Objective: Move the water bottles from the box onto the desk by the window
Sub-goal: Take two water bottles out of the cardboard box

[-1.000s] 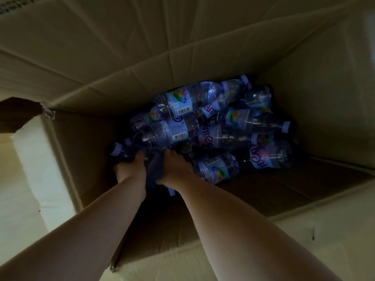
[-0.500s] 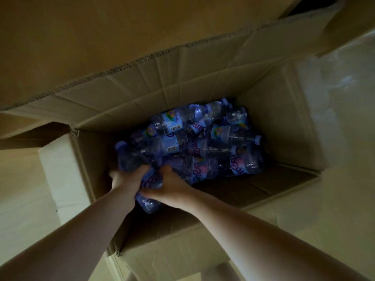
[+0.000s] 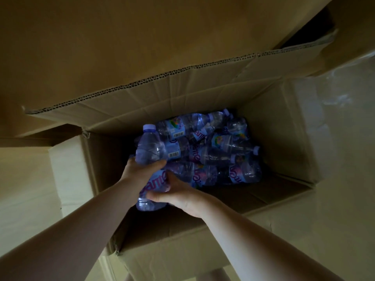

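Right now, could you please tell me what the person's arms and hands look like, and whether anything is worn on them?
Both forearms are bare, with no sleeves in view. The left hand and right hand wear no gloves; no watch, bracelet or ring shows in this dim light.

Clear bottles point(image 3: 205, 153) heaped in box point(image 3: 284, 128)

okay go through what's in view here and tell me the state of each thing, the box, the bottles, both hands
Cardboard box: open, flaps folded out.
Held bottle: cap on, raised above the pile, gripped by both hands.
Bottles in the box: lying jumbled on their sides; visible caps on.
Left hand: curled round the held bottle's middle.
Right hand: curled round the held bottle's lower part.
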Demonstrator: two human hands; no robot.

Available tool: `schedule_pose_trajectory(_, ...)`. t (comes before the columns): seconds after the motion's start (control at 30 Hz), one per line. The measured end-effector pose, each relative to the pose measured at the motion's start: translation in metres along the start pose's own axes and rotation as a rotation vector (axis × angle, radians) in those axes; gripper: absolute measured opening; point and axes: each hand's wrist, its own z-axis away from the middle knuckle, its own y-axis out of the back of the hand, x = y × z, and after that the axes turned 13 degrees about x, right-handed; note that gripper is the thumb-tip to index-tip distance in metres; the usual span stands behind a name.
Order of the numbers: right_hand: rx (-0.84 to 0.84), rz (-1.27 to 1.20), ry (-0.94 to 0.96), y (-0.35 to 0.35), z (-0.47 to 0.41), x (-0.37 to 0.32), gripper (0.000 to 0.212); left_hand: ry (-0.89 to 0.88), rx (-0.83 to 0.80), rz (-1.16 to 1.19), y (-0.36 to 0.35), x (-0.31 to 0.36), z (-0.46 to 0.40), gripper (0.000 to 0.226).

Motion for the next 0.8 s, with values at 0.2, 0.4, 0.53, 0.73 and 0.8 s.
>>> schedule_pose_trajectory(0.2, 0.615, 0.978, 0.201, 0.047, -0.036, 0.032, 0.055, 0.053, -0.018, -0.014, 0.002, -0.023, -0.013, 0.058)
schedule_pose_trajectory(0.4, 0.394, 1.577, 0.16, 0.069, -0.074, 0.058, 0.108, 0.061, -0.045, 0.028, -0.01, -0.044, -0.034, 0.059)
schedule_pose_trajectory(0.53, 0.46, 1.578, 0.227, 0.072, -0.098, 0.063, 0.1, 0.044, -0.036, 0.08, -0.022, -0.056, -0.045, 0.053)
schedule_pose_trajectory(0.73, 0.27, 1.469, 0.153, 0.079, -0.077, 0.043, 0.087, 0.053, -0.028, 0.076, -0.019, -0.057, -0.033, 0.044)
schedule_pose_trajectory(0.8, 0.232, 1.507, 0.164, 0.071, -0.059, 0.036, 0.088, 0.039, -0.035, 0.048, -0.014, -0.052, -0.026, 0.04)
